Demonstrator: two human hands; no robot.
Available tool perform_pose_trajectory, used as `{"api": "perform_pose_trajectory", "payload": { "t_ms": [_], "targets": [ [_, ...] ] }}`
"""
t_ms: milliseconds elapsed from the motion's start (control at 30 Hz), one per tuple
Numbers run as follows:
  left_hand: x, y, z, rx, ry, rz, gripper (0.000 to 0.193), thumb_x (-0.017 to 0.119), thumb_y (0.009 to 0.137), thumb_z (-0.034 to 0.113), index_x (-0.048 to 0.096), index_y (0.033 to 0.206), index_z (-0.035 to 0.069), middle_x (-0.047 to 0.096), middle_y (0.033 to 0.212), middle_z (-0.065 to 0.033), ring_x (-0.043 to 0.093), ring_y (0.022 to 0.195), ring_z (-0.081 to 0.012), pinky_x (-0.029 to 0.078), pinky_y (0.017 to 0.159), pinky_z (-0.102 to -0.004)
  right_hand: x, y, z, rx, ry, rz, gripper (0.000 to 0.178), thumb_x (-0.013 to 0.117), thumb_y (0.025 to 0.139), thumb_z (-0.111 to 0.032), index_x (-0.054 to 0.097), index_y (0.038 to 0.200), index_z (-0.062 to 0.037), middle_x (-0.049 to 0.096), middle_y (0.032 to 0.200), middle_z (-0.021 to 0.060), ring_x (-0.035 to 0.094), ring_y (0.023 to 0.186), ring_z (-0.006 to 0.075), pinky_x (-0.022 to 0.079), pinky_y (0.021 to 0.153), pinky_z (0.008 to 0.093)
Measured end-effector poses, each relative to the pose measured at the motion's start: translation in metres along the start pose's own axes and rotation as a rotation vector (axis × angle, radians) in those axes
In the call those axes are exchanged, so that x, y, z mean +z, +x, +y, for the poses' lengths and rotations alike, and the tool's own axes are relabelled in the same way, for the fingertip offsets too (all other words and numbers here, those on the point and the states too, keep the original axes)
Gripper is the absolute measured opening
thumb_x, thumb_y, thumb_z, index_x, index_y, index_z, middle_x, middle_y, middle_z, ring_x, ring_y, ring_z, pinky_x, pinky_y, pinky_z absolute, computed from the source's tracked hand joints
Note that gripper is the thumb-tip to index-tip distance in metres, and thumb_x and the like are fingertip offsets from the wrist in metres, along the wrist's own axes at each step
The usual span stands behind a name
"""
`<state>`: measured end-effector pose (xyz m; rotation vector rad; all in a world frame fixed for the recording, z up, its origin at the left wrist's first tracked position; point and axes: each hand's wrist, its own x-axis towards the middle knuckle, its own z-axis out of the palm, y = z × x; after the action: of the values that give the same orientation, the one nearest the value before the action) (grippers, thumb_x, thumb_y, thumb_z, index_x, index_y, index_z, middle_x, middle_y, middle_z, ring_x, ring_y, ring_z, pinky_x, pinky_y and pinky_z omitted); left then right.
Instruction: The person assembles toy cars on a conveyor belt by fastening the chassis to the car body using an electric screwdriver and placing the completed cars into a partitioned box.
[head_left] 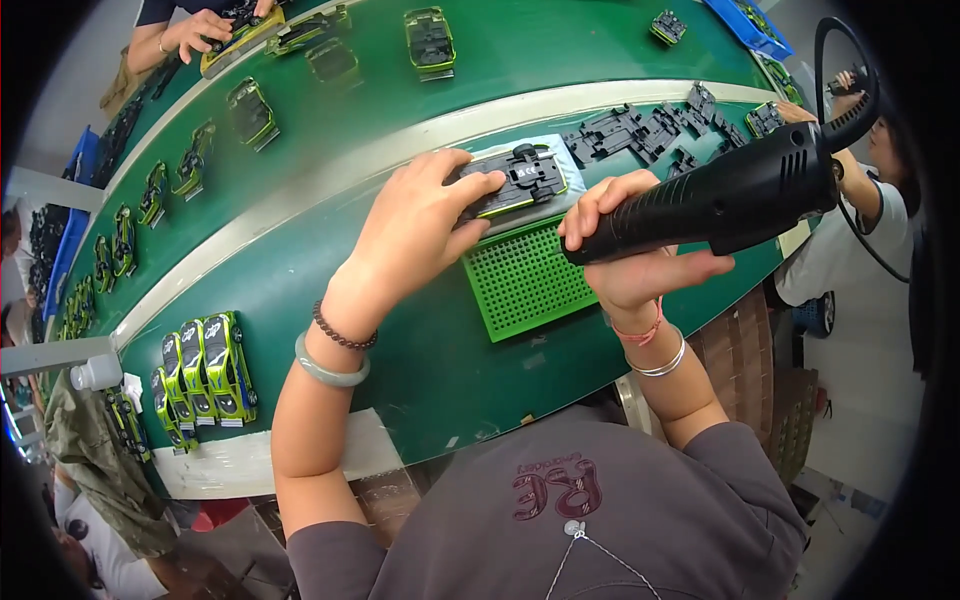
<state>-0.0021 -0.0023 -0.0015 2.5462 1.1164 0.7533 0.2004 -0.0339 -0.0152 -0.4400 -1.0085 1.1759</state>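
A toy car (535, 180) with green edges lies upside down, its black underside facing up, on a pale blue cloth (572, 172). My left hand (420, 205) grips the car from its left end, with fingers across the underside and the thumb along the near side. In my right hand (640, 278) is a black electric screwdriver (725, 195), its thick corded end up toward the right. The fingers wrap around its narrower end, right of the car. Its tip cannot be seen.
A green perforated basket (530, 285) sits just below the car. Black plastic chassis parts (630, 130) lie at the far right. Several finished-looking toy cars (205, 365) stand in a row at left. More cars lie along the green belt (340, 110). Other people work beyond it and at right.
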Motion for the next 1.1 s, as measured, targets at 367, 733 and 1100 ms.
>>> {"api": "perform_pose_trajectory", "payload": {
  "t_ms": [367, 733, 1100],
  "targets": [
    [0.004, -0.001, -0.002, 0.024, -0.013, 0.043, 0.038, 0.070, 0.070, 0.010, 0.061, 0.106, 0.011, 0.056, 0.107, -0.0148, 0.054, 0.099, -0.0326, 0.046, 0.084, -0.0407, 0.003, -0.004, 0.007, 0.013, -0.131, 0.020, 0.101, 0.018, 0.061, -0.094, 0.045, 0.081, 0.0008, 0.050, 0.060, 0.0093, 0.052, 0.050, 0.0179, 0.044, 0.046, 0.0273],
    [-0.003, -0.002, -0.004, 0.007, -0.041, -0.002, 0.047, 0.072, 0.069, 0.013, 0.058, 0.113, 0.011, 0.055, 0.110, -0.0157, 0.053, 0.101, -0.0338, 0.045, 0.084, -0.0413, 0.000, -0.006, 0.009, 0.151, -0.160, -0.061, 0.107, 0.017, 0.047, -0.100, 0.043, 0.086, -0.0037, 0.052, 0.063, 0.0082, 0.052, 0.054, 0.0160, 0.045, 0.049, 0.0281],
    [-0.022, -0.010, -0.035, -0.090, -0.129, -0.082, 0.061, 0.081, 0.061, 0.028, 0.053, 0.107, 0.001, 0.058, 0.099, -0.0176, 0.054, 0.096, -0.0344, 0.045, 0.083, -0.0404, 0.071, 0.063, 0.001, -0.025, -0.002, -0.100, 0.110, 0.009, 0.046, -0.100, 0.048, 0.078, -0.0017, 0.052, 0.059, 0.0099, 0.052, 0.049, 0.0200, 0.044, 0.047, 0.0287]
  ]
}}
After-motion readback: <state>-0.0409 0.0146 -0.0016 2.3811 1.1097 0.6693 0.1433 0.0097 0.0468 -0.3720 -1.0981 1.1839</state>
